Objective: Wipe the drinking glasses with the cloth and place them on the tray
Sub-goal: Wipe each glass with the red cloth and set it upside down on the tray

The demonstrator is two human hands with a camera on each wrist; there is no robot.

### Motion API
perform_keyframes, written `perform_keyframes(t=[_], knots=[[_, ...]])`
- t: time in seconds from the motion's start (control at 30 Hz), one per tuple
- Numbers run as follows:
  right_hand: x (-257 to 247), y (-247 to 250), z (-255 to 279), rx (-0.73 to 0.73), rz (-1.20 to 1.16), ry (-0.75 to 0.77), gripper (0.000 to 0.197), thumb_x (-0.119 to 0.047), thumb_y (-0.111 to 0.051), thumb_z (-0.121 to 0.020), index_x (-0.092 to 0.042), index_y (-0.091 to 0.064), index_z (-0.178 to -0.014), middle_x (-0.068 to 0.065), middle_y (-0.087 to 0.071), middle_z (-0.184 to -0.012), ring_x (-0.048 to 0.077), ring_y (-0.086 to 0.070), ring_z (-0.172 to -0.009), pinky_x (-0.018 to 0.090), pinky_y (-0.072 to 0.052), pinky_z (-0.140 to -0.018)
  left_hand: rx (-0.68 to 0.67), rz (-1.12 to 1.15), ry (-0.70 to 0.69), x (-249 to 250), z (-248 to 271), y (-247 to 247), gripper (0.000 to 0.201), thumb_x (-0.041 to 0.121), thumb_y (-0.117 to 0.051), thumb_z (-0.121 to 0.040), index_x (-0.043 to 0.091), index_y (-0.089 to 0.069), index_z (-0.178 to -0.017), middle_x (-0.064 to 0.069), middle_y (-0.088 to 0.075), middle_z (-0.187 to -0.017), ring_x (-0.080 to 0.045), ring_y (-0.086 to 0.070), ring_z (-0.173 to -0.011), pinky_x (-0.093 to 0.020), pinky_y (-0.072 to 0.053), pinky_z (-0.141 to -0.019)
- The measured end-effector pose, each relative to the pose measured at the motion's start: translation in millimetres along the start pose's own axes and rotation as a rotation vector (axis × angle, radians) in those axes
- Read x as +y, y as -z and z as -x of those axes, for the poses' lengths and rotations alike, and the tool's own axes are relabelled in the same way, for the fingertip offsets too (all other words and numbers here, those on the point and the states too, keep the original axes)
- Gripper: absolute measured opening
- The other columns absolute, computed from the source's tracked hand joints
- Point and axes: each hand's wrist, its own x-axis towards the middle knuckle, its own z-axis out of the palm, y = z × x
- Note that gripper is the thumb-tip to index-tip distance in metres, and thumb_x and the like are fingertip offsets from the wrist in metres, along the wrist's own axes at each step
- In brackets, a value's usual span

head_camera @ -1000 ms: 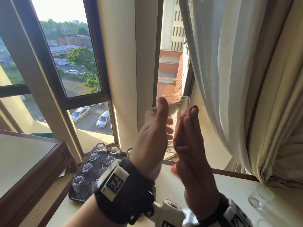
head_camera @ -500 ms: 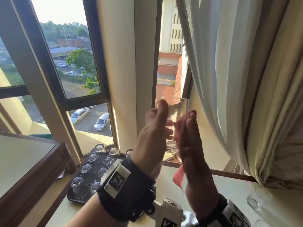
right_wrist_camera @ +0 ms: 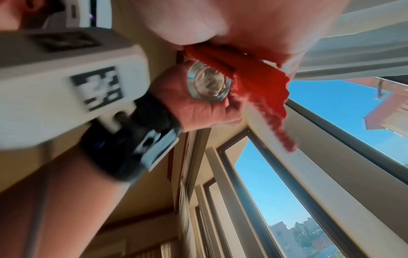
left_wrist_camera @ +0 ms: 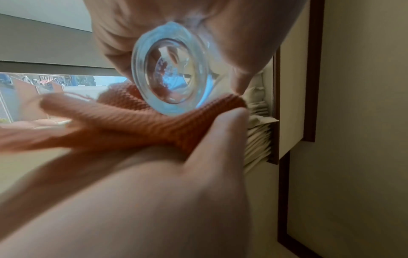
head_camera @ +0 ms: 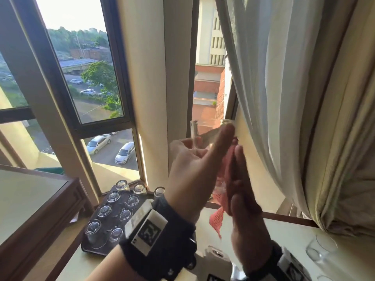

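- The left hand (head_camera: 188, 165) gripped a clear cylindrical drinking glass (head_camera: 205, 134), raised before the window.
- The right hand (head_camera: 241, 191), fingers straight, pressed a red knitted cloth (head_camera: 218, 218) against the glass's side.
- A dark rectangular tray (head_camera: 89, 247) of upturned glasses (head_camera: 113, 211) sat on the worktop (head_camera: 269, 236), lower left.

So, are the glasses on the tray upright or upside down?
Upside down: on the tray, each of the glasses shows its thick round base upward.

clear glass (head_camera: 209, 134) held upright in mid-air, red knit cloth (head_camera: 218, 216) against its side, dark tray (head_camera: 95, 245) of upside-down glasses (head_camera: 112, 211) below.
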Motion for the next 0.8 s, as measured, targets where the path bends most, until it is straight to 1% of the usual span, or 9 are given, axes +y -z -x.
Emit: perform_keyframes(t=[0.07, 0.13, 0.2, 0.33, 0.43, 0.5, 0.6, 0.67, 0.8], knots=[[-3, 11, -14, 0.047, -0.162, -0.095, 0.048, -0.017, -0.017, -0.107, -0.025, -0.035, -0.151, -0.032, -0.051, -0.143, -0.008, -0.046, -0.135, 0.009, -0.041, -0.104, -0.093, 0.016, 0.013, -6, 10, -8, 0.079, 0.064, -0.077, -0.079, 0.01, -0.045, -0.126, -0.003, -0.073, -0.088, -0.006, -0.074, -0.07, -0.012, -0.056, -0.064], [-11, 22, -30, 0.108, -0.135, -0.248, 0.041, -0.053, -0.039, -0.1, -0.034, -0.062, -0.129, -0.012, -0.071, -0.122, 0.017, -0.062, -0.126, 0.031, -0.055, -0.099, -0.146, 0.046, 0.024, -12, 18, -15, 0.066, 0.061, -0.064, -0.087, 0.009, -0.05, -0.125, 0.01, -0.074, -0.081, 0.001, -0.071, -0.07, -0.011, -0.054, -0.065], [-17, 27, -37, 0.166, -0.069, -0.303, 0.071, -0.074, -0.047, -0.089, -0.02, -0.062, -0.132, 0.016, -0.061, -0.136, 0.044, -0.048, -0.137, 0.059, -0.042, -0.11, -0.147, 0.001, 0.003, -13, 16, -18, 0.067, 0.071, -0.047, -0.089, 0.016, -0.06, -0.124, 0.023, -0.073, -0.087, 0.005, -0.07, -0.082, -0.015, -0.055, -0.075], [-3, 11, -17, 0.036, 0.205, 0.026, 0.058, -0.037, -0.028, -0.11, -0.002, -0.022, -0.157, 0.017, -0.011, -0.168, 0.03, -0.01, -0.157, 0.036, -0.016, -0.127, -0.078, 0.037, 0.036, -6, 0, -11, 0.08, 0.085, -0.04, -0.089, 0.02, -0.067, -0.126, -0.012, -0.072, -0.116, -0.03, -0.07, -0.111, -0.047, -0.053, -0.1], [5, 7, -5, 0.079, 0.021, -0.087, 0.049, -0.04, -0.027, -0.107, -0.04, -0.028, -0.156, -0.022, -0.036, -0.159, 0.0, -0.032, -0.147, 0.026, -0.026, -0.122, -0.053, 0.032, -0.029, -2, -6, -7, 0.07, 0.08, -0.041, -0.092, 0.022, -0.064, -0.123, 0.006, -0.071, -0.085, -0.011, -0.071, -0.087, -0.033, -0.052, -0.084], [3, 13, -15, 0.131, -0.035, -0.138, 0.052, -0.022, -0.028, -0.104, -0.036, -0.033, -0.154, -0.041, -0.047, -0.142, -0.014, -0.044, -0.132, 0.018, -0.038, -0.112, -0.111, -0.045, -0.067, -5, -1, -13, 0.068, 0.072, -0.036, -0.099, 0.014, -0.06, -0.123, 0.003, -0.069, -0.085, -0.008, -0.068, -0.078, -0.026, -0.057, -0.077], [-2, 29, -35, 0.187, -0.093, -0.109, 0.05, -0.042, -0.038, -0.107, -0.028, -0.036, -0.155, -0.006, -0.062, -0.135, 0.008, -0.059, -0.126, 0.027, -0.052, -0.097, -0.155, -0.074, -0.071, -17, 6, -23, 0.067, 0.067, -0.032, -0.093, 0.012, -0.057, -0.122, 0.005, -0.065, -0.09, 0.005, -0.064, -0.071, -0.015, -0.052, -0.07], [-7, 30, -43, 0.138, -0.035, -0.049, 0.052, -0.03, -0.035, -0.108, -0.018, -0.03, -0.158, 0.009, -0.039, -0.159, 0.025, -0.041, -0.146, 0.042, -0.039, -0.114, -0.145, -0.059, -0.017, -19, 2, -25, 0.07, 0.077, -0.03, -0.095, 0.019, -0.058, -0.124, 0.002, -0.07, -0.1, 0.007, -0.069, -0.085, -0.021, -0.056, -0.081], [3, 17, -25, -0.007, 0.067, 0.028, 0.054, -0.034, -0.029, -0.11, -0.007, -0.032, -0.156, 0.014, -0.02, -0.167, 0.032, -0.015, -0.156, 0.049, -0.016, -0.126, -0.064, 0.087, 0.101, -10, -13, -14, 0.08, 0.088, -0.038, -0.092, 0.026, -0.062, -0.136, -0.006, -0.073, -0.126, -0.021, -0.071, -0.117, -0.046, -0.053, -0.1]])
